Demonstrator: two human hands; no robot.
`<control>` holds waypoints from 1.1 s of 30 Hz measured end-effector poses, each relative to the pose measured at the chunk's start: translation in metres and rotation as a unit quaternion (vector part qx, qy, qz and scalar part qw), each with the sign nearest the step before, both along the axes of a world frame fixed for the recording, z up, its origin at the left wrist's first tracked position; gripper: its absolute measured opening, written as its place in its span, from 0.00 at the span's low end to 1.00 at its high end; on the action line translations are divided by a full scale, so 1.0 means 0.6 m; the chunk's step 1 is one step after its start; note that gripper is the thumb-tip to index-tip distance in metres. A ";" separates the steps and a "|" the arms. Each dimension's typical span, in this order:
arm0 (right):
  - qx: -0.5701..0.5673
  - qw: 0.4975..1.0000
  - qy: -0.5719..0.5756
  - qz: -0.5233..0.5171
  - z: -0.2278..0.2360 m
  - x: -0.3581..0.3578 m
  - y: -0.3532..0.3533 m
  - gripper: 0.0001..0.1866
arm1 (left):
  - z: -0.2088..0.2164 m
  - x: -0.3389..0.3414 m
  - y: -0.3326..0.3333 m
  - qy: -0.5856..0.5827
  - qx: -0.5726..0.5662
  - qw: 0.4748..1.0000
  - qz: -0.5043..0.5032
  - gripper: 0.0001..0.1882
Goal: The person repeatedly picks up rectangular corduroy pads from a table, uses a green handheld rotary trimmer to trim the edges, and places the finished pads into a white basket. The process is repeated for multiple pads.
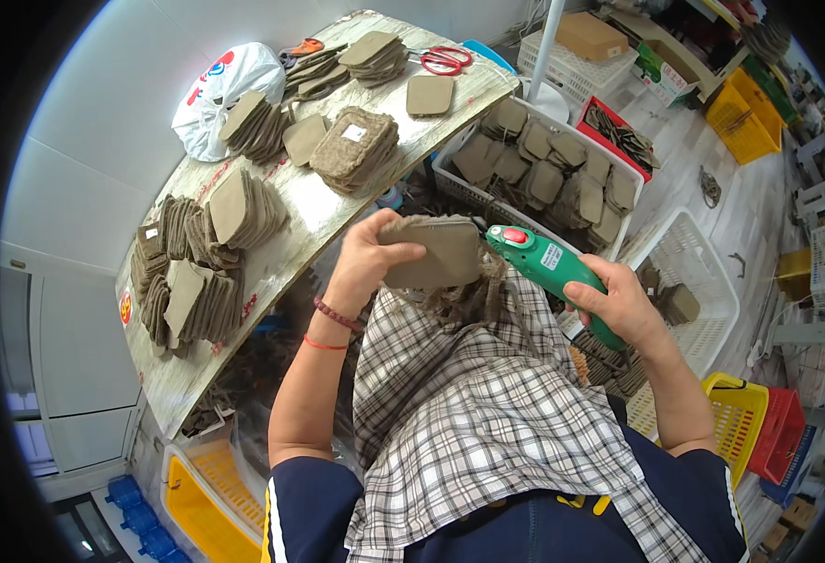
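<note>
Over my lap, my left hand (371, 259) grips a rounded-square olive-brown pad (442, 253), thumb on its flat face. Loose fuzzy trimmings (464, 298) hang below it onto the checked apron (469, 385). My right hand (619, 305) is wrapped round a green handheld electric cutter (551, 265) with a red button. The cutter's tip is at the pad's right edge; whether it touches cannot be made out. On the table to my left stand several stacks of similar pads (234, 211), one thick pile (354, 150) with shaggy edges.
The table (314, 208) also bears red-handled scissors (445, 61), orange-handled scissors (304, 47) and a white plastic bag (229, 98). Beyond my hands, a white crate (633, 169) holds many pads. Another white basket (712, 272) is at right, yellow (741, 422) and red baskets (776, 436) lower right.
</note>
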State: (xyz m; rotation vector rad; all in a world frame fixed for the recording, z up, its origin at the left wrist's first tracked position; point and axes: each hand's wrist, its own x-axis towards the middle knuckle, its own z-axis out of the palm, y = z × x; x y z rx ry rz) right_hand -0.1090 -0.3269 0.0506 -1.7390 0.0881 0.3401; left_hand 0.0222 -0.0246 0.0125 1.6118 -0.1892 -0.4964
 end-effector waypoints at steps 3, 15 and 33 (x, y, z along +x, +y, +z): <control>0.008 1.000 0.005 0.012 -0.002 -0.002 -0.001 0.18 | -0.003 -0.003 0.007 0.044 -0.143 0.987 0.058 0.07; -0.078 0.993 -0.062 0.056 -0.006 -0.003 0.007 0.23 | 0.008 -0.011 0.004 0.072 -0.101 0.992 0.029 0.09; -0.038 0.994 -0.041 0.093 -0.014 0.030 0.026 0.22 | 0.029 -0.004 -0.036 0.086 0.040 0.981 -0.167 0.13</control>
